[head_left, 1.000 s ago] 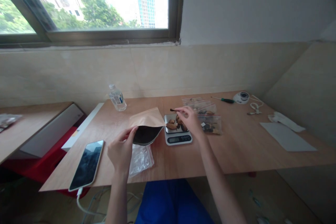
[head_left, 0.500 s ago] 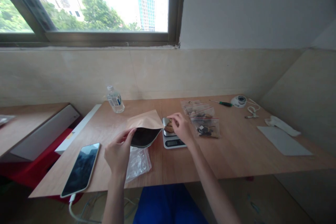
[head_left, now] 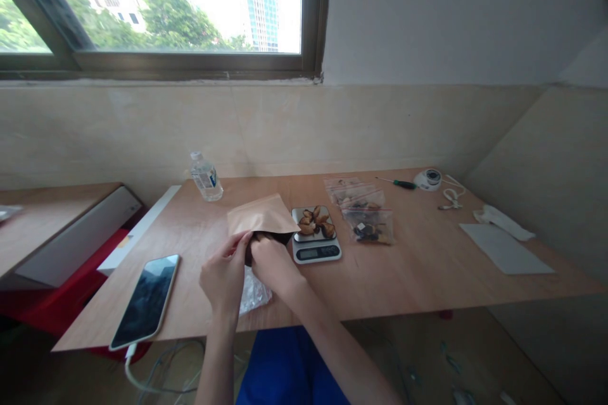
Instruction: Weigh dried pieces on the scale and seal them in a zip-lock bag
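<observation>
One brown pouch (head_left: 261, 215), one scale (head_left: 316, 248), one phone (head_left: 145, 300), one water bottle (head_left: 205, 176), one screwdriver (head_left: 399, 183)

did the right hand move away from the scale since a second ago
Yes. The right hand went left, from over the tray of the scale to the mouth of the brown paper bag, next to the left hand.

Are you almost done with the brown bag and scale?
Partway, maybe. Zip bags beside the scale already hold pieces. The left hand grips the brown pouch at its mouth, the right hand beside it. A pile sits on the scale; a crumpled clear bag looks empty.
</observation>
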Action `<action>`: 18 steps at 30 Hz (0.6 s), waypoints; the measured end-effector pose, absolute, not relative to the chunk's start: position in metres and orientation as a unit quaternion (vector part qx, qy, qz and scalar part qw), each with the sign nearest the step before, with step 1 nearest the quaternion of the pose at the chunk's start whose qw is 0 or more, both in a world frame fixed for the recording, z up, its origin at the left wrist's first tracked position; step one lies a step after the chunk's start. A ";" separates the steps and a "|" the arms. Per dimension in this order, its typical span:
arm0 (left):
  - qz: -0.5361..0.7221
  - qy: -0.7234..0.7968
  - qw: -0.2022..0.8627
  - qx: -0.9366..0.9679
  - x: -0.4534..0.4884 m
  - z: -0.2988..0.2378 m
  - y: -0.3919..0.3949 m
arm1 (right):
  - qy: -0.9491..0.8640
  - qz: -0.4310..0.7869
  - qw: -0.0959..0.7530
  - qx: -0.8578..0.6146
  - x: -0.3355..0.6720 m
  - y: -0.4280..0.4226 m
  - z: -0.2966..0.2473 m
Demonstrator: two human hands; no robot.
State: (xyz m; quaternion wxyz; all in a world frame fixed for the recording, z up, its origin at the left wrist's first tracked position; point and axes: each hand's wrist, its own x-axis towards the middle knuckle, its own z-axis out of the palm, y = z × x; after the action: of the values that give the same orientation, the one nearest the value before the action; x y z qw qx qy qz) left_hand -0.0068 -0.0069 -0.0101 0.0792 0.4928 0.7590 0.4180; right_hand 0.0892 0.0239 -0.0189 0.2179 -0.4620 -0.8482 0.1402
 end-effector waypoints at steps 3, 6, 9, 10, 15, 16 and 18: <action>0.398 0.769 0.080 0.494 -0.004 -0.011 -0.010 | -0.844 0.164 0.174 -0.481 0.065 0.045 -0.042; 0.397 0.766 0.075 0.500 -0.004 -0.014 -0.013 | -0.847 0.157 0.162 -0.482 0.049 0.066 -0.064; 0.404 0.763 0.077 0.499 -0.004 -0.016 -0.014 | -0.844 0.155 0.154 -0.490 0.044 0.079 -0.082; 0.405 0.761 0.082 0.499 -0.004 -0.018 -0.014 | -0.842 0.155 0.151 -0.494 0.044 0.082 -0.086; 0.404 0.755 0.102 0.506 -0.001 -0.023 -0.013 | -0.839 0.157 0.148 -0.500 0.048 0.087 -0.102; 0.406 0.753 0.104 0.507 0.000 -0.024 -0.013 | -0.837 0.158 0.148 -0.503 0.048 0.087 -0.104; 0.410 0.753 0.102 0.505 0.000 -0.024 -0.014 | -0.832 0.160 0.148 -0.511 0.047 0.088 -0.107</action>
State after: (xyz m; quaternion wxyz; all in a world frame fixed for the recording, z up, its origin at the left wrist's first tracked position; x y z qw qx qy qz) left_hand 0.0001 -0.0135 -0.0244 0.1022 0.5055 0.7525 0.4096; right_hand 0.0467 0.0880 -0.1071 0.1475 -0.5108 -0.8317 0.1601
